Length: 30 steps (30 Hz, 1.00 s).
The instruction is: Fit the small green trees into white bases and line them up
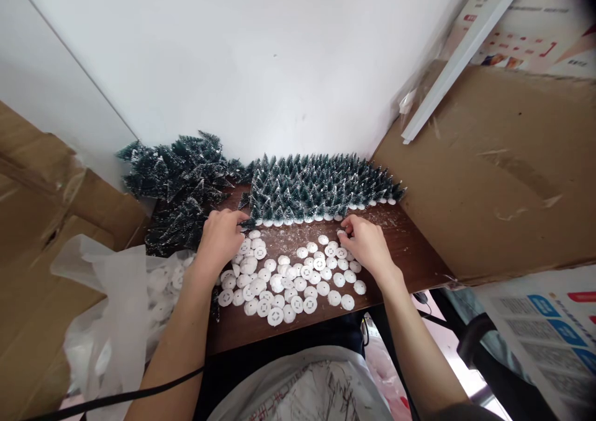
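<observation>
My left hand [222, 239] is closed in a pinch, with a small frosted bottle-brush tree [248, 223] lying at its fingertips. My right hand [365, 242] has its thumb and fingers together around a white round base [341, 233], partly hidden by the fingers. Between and below both hands, many loose white bases [291, 284] are scattered over the brown tabletop, some with the slotted underside up. Just beyond the hands, tight rows of upright green trees [302, 188] stand on white bases.
Loose trees without visible bases lie heaped [179, 166] at the back left. A translucent plastic bag [116, 297] holding more white bases sits at the left. Cardboard [503, 172] flanks the table on both sides, and a white wall [261, 61] rises behind.
</observation>
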Tool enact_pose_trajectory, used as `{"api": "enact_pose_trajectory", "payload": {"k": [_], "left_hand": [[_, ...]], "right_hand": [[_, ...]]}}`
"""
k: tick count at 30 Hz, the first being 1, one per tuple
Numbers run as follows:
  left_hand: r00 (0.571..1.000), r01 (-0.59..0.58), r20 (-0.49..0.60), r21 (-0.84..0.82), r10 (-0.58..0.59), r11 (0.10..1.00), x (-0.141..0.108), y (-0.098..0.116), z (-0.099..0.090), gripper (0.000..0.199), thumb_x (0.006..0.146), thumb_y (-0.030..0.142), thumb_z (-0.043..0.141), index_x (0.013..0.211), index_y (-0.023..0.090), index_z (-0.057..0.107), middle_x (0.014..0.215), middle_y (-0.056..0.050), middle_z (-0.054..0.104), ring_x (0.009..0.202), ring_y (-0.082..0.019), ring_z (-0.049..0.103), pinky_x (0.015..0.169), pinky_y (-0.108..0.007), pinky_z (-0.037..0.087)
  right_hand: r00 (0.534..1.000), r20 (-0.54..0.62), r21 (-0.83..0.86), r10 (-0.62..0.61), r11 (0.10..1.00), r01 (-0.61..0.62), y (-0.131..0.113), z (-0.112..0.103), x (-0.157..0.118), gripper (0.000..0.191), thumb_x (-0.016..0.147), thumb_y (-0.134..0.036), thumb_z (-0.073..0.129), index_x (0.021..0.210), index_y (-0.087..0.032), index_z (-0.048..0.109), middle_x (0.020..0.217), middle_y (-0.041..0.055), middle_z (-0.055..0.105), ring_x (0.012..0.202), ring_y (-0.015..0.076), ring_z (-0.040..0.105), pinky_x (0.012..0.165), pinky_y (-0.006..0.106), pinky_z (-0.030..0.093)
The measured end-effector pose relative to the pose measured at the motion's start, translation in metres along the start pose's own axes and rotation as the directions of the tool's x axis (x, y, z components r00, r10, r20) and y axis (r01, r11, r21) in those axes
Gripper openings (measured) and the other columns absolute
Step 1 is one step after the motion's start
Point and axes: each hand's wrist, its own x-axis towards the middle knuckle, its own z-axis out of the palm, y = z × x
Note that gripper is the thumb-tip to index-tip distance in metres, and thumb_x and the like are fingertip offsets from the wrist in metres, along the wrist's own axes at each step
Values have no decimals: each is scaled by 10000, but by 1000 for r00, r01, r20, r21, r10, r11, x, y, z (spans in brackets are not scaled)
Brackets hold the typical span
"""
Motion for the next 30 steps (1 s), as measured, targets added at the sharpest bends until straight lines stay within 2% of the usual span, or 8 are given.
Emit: {"api": "enact_pose_trajectory", "payload": {"k": [11,24,30], "left_hand": [[999,20,34,39,-21,999,-1,3,-3,534,764,40,442,1225,158,685,1107,-143,670,1074,-358,567,935,-473,490],[997,43,56,37,-45,998,-3,6,-6,582,744,43,424,1260,161,667,1129,-158,637,1110,-362,552,970,-482,479],[995,77,60,-17,-76,997,-3,8,-8,553,773,66,414,1256,151,668,1156,-166,614,1149,-346,535,1020,-461,451]], "right_hand": [[1000,29,-20,-4,1000,4,1,-1,1,170,882,-221,589,978,-165,717,970,72,718,932,231,652,840,342,402],[999,37,-40,-11,999,12,2,-1,0,218,873,-253,606,1022,-168,740,1004,88,716,922,231,662,783,307,435],[999,32,-24,-11,1000,12,2,0,-1,215,874,-248,601,1020,-169,737,995,84,713,929,227,663,780,303,436]]}}
